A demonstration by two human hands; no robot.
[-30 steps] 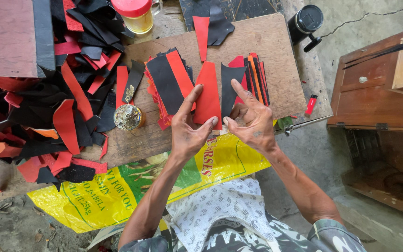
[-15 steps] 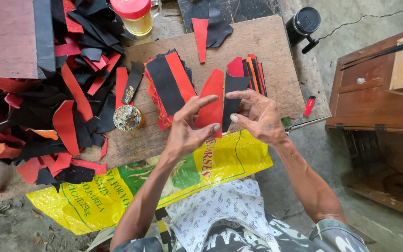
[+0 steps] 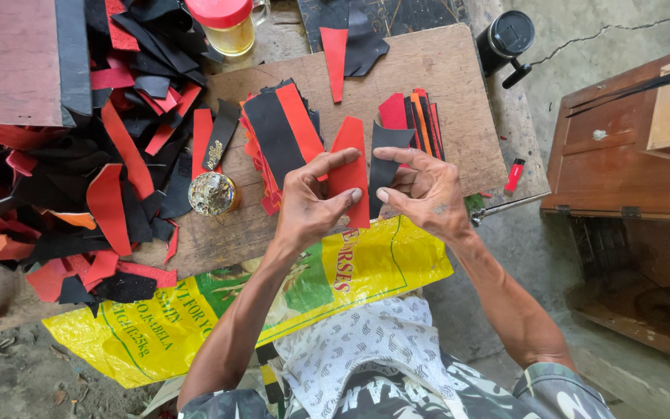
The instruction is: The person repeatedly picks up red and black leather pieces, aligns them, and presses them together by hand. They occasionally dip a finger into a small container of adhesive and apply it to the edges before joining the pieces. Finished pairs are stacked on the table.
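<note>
My left hand (image 3: 313, 203) pinches a red cut piece (image 3: 350, 152) of leather-like material and lifts it off the wooden board (image 3: 443, 85). My right hand (image 3: 422, 188) meets it from the right, fingers on the piece's lower edge and on a black piece (image 3: 388, 149) beside it. Just left of the hands lies a stack of red and black pieces (image 3: 277, 132). Behind the right hand is a small bundle of red, black and orange strips (image 3: 412, 116).
A big heap of red and black offcuts (image 3: 94, 171) covers the left. A small round tin (image 3: 212, 193) sits on the board. A yellow jar with red lid (image 3: 226, 25), a black cup (image 3: 508, 37), a red lighter (image 3: 514, 174), a yellow sack (image 3: 195, 310) and a wooden cabinet (image 3: 630, 147) surround it.
Both hands went from pressing flat on the red piece to curling their fingers and lifting it; the hands drew closer together and toward me.
</note>
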